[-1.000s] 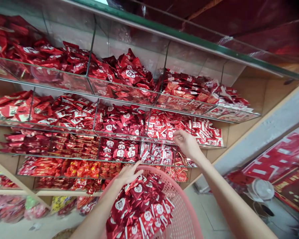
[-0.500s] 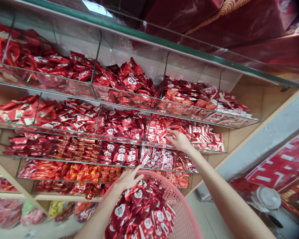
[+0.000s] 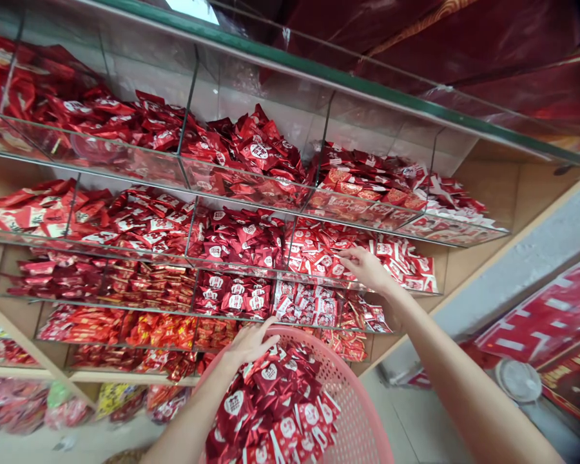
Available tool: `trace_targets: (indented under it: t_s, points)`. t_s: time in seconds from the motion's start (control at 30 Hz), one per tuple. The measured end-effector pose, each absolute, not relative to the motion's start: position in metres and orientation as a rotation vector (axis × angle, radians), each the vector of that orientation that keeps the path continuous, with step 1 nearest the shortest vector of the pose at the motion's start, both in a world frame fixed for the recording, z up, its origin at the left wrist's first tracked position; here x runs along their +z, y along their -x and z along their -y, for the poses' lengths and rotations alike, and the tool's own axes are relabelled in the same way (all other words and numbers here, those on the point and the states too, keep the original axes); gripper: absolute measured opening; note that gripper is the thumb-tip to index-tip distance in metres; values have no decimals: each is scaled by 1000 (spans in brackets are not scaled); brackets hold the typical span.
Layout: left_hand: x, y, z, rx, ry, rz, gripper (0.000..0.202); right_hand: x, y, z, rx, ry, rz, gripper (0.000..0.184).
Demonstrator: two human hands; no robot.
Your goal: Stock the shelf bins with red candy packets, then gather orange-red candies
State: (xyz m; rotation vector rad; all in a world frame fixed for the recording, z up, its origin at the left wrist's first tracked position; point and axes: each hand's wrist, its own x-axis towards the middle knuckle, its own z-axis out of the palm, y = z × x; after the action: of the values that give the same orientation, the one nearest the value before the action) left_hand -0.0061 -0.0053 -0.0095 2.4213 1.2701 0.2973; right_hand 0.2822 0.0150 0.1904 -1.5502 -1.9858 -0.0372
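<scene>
Left hand [image 3: 249,344] grips the pink basket [image 3: 355,393] by its rim, probably to keep it handy below the right hand [image 3: 363,267]. That one's loosely curled at the red-and-white packets [image 3: 314,252]; can't tell if it's pinching any.

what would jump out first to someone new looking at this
Probably the pink basket heaped with red packets, low in the middle, with the left hand at its rim. Next, the shelves behind it, rows deep in mostly red wrapped goods, with the right hand in front, right of centre.
</scene>
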Motion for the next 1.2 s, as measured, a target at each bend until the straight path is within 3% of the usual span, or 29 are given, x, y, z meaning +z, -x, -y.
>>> trace_targets:
  t_s: [0.57, 0.9, 1.2]
  points:
    - [-11, 6, 5, 303, -2437, -1268, 56, 202, -285, 12, -44, 1442, 2057, 23]
    - [-16, 3, 1, 287, -2406, -1272, 58, 199, -286, 31, 457, 1429, 1612, 35]
    - [-15, 4, 3, 296, -2416, -1261, 59, 192, -285, 43, 605, 1346, 1414, 33]
